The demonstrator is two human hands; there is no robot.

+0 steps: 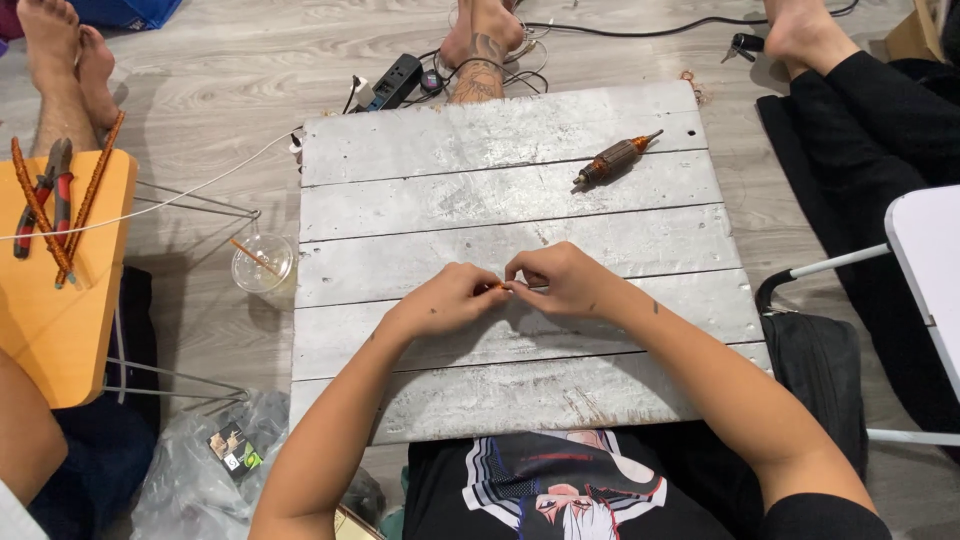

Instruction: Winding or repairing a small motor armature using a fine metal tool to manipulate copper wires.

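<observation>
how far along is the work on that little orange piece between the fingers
Done: hard to tell; nothing finished lies on the grey board. In hand: left hand and right hand pinch a small orange piece together. Untouched: the motor armature sits apart near the board's far edge.

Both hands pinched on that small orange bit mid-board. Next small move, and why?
Probably keep the pinch and work the orange piece in place. The left hand and right hand meet fingertip to fingertip on it, just above the board. It is too small to make out. The armature lies untouched at the far side, out of easy reach.
</observation>
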